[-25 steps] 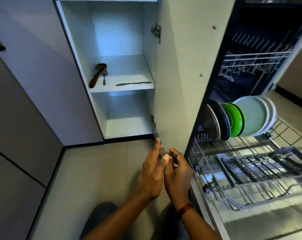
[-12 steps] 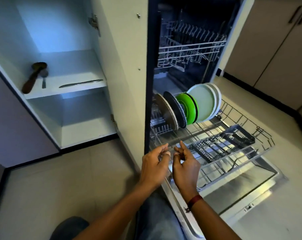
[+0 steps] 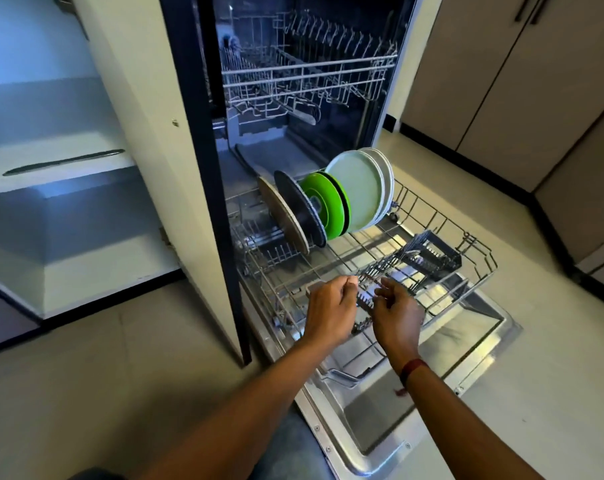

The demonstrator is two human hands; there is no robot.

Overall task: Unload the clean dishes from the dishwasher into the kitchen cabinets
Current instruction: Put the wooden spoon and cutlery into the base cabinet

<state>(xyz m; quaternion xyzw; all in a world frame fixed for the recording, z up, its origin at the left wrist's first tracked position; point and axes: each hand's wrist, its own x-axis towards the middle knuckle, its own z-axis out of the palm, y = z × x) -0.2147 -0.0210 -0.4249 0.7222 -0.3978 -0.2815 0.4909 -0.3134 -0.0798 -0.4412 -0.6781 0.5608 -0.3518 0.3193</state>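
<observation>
Centre of frame, the left hand (image 3: 331, 308) and right hand (image 3: 397, 315) hover over the lower rack (image 3: 331, 261), fingers curled; whether either grasps anything, I cannot tell

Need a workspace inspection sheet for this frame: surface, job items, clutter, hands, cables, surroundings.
Surface: pulled-out lower wire rack over the open steel-lined dishwasher door; pale tiled floor.
Job's things: upright in the rack, a round tan plate, a dark grey plate, bright green plates, a pale green plate, white plates behind it; dark plastic cutlery basket.
Clutter: nothing seen.
Hands: left hand and right hand above the rack's front, fingers curled; whether either holds anything is unclear.
Cables: nothing seen.
Surroundings: open white cabinet, a metal table knife on its shelf; closed beige cabinet doors at right.
</observation>
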